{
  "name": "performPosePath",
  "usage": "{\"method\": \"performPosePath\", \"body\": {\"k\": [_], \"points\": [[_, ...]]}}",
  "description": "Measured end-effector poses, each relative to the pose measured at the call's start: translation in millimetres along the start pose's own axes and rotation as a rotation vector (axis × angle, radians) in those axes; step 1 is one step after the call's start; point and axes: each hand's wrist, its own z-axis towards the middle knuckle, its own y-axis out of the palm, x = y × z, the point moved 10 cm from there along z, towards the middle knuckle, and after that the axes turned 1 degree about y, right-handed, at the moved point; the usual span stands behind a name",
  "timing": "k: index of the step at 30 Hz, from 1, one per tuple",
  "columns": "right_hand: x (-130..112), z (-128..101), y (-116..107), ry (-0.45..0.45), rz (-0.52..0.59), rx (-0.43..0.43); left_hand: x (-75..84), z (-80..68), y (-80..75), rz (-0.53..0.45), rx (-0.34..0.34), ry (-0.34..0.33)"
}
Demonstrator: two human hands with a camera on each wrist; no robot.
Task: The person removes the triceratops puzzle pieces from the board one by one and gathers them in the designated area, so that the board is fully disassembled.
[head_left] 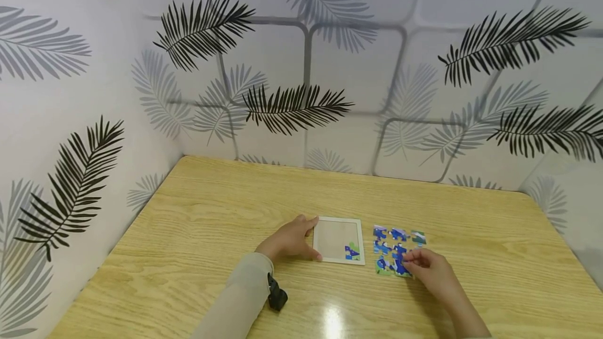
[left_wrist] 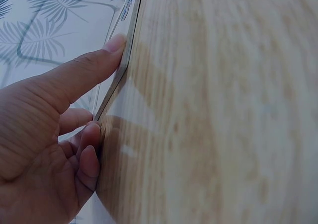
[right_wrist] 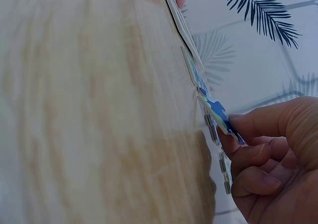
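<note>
A white-rimmed puzzle frame lies on the table, with a blue and green patch of puzzle in its lower right corner. My left hand holds the frame by its left side, thumb at the near corner and a finger at the far one. In the left wrist view, the thumb presses against the frame's edge. To the right, several loose puzzle pieces lie close together. Among them, my right hand pinches a blue puzzle piece, tilted up from the table in the right wrist view.
The wooden table reaches back to a wall with leaf patterns. A black band sits on the left wrist. Light glares off the table's near middle.
</note>
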Motion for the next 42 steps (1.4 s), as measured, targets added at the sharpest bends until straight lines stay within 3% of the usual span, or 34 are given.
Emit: {"method": "performPosePath", "body": {"k": [28,42], "points": [[3.0,-0.7,-1.7,0.014,-0.038,-0.001,-1.6,1.1,0.1,0.006,0.004,0.011],[-32.4,6.5,18.6,-0.079,-0.04,-0.02,-1.4,1.9,-0.1,0.021,0.004,0.006]]}}
